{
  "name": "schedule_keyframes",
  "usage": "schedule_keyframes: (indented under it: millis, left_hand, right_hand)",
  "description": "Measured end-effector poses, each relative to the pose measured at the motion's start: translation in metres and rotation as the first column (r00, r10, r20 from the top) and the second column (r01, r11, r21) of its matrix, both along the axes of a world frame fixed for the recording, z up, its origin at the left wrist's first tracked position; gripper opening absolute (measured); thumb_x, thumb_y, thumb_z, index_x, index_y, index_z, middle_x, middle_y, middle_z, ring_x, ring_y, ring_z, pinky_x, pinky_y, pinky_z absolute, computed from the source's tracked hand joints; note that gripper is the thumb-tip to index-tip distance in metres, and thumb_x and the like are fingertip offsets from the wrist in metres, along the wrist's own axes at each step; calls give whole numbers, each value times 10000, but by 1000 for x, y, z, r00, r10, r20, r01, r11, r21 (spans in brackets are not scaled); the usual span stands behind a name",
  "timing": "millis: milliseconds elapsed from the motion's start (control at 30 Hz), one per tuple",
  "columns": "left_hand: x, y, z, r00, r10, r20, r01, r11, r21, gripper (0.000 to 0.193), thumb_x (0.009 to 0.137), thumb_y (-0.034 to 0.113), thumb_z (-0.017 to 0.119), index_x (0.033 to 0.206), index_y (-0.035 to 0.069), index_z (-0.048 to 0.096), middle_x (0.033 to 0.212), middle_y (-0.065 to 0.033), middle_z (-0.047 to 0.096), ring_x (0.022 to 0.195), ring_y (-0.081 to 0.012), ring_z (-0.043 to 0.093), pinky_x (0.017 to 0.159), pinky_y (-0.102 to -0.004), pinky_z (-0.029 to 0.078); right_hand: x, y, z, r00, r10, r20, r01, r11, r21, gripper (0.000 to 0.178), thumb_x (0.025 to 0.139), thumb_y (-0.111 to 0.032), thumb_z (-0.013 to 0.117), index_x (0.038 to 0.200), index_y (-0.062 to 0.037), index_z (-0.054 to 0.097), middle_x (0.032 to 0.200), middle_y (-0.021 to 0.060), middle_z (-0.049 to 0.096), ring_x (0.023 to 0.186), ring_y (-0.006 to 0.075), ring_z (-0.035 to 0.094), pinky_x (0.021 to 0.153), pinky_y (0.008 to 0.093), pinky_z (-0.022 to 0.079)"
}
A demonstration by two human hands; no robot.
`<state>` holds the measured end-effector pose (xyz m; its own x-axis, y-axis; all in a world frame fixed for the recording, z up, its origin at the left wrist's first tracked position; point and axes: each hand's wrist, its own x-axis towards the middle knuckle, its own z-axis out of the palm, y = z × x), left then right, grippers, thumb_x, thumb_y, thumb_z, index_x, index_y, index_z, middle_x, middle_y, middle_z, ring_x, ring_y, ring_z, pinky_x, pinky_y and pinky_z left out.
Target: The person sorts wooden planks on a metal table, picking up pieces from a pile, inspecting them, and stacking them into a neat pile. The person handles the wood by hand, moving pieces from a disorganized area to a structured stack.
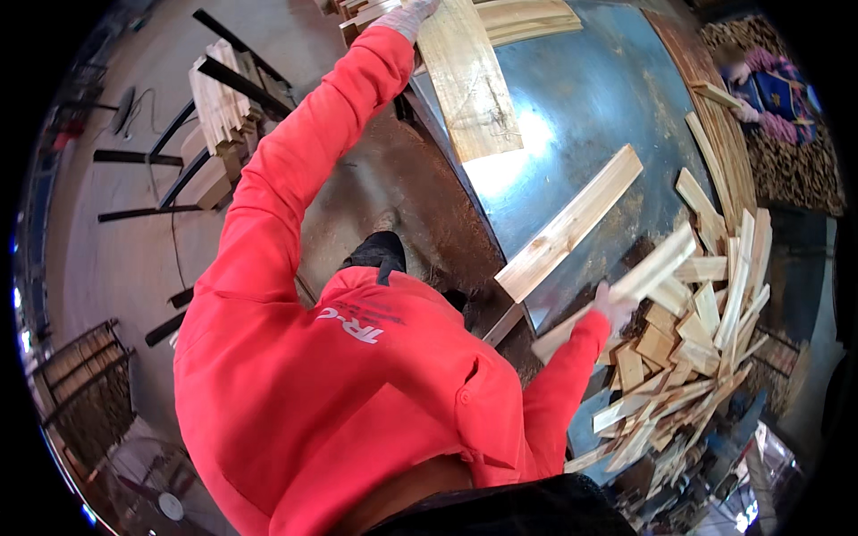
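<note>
My left hand point(407, 20), in a pale glove, reaches to the far end of a wide wooden board point(469, 85), with its fingers closed at the board's edge; the frame's rim cuts off part of this grip. The wide board extends toward me over the metal tabletop point(617, 71). On my right, my right hand point(615, 308) is closed around a light wooden plank point(661, 262), held slantwise beside the table's near corner. Another plank point(572, 223) lies diagonally on the tabletop between my hands, touched by neither.
A heap of wood offcuts point(657, 344) is piled at the right. Boards are stacked at the far table edge point(527, 20). Across the table another person point(773, 94) has a hand on a wood strip point(715, 95). Wood strips point(219, 103) rest on a black metal frame point(241, 82) at left.
</note>
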<state>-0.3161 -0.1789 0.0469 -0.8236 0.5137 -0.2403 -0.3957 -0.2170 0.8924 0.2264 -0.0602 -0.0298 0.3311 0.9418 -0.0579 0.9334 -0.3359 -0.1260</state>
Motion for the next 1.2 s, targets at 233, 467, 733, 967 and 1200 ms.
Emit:
schedule_keyframes:
  millis: [233,467,733,967,1200]
  left_hand:
    - [-2,24,-17,983,-157,-95,148,985,-88,544,843,389,689,1236,60,508,1109,-118,626,949,-241,614,866,-397,450]
    - [31,45,-24,877,-319,-360,167,904,-395,533,845,360,695,1239,67,488,1132,-119,603,968,-245,588,892,-384,410]
    - [143,7,49,934,-279,-221,229,947,-228,551,840,429,696,1185,20,561,1061,-133,671,913,-210,653,887,-349,522]
    - [185,-88,-26,973,-200,-114,214,969,122,475,803,213,760,1194,16,577,1041,-49,651,934,-141,584,850,-315,494]
    - [12,-284,-42,936,328,-125,-341,934,-108,406,789,145,758,1146,28,603,1025,-55,664,916,-142,623,813,-317,524]
  right_hand:
    - [-39,5,-11,991,49,122,-32,989,-141,937,724,-606,703,1388,-96,283,1325,221,439,1192,398,516,959,531,450]
    - [-56,-43,-30,845,489,-215,-426,860,280,846,831,-552,628,1445,-47,338,1350,255,477,1213,384,511,1033,427,410]
    - [-187,-93,79,112,215,-970,-663,743,88,444,934,-322,569,1258,-18,546,995,96,666,803,198,612,736,310,507]
    - [-224,-119,38,164,111,-980,-761,646,-54,468,963,-445,404,991,-29,616,870,116,677,734,246,644,648,363,528]
    - [-309,-183,20,23,200,-980,-789,605,105,493,964,-392,508,1264,-3,549,840,62,659,690,119,586,632,250,508]
